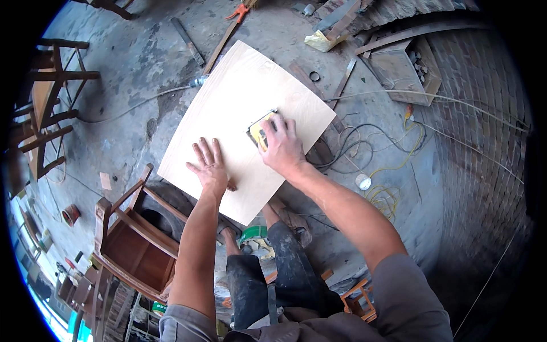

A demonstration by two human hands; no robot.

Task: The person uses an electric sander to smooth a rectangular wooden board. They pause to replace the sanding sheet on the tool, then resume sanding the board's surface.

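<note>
A pale wooden panel (245, 80) with one curved edge lies at a slant in front of me, above my legs. My left hand (209, 165) rests on its lower left part with the fingers spread and nothing in them. Around a small yellow and black hand sander (257, 134), my right hand (283, 145) is closed from above. The sander sits on the panel's face right of the middle, and its underside is hidden. What supports the panel underneath does not show.
A brown wooden chair frame (137, 251) stands close on the left, with more chairs (48, 108) farther off. Cables (370, 148) coil on the concrete floor at right. A handsaw with an orange handle (238, 12) lies beyond the panel. A brick wall (473, 142) bounds the right.
</note>
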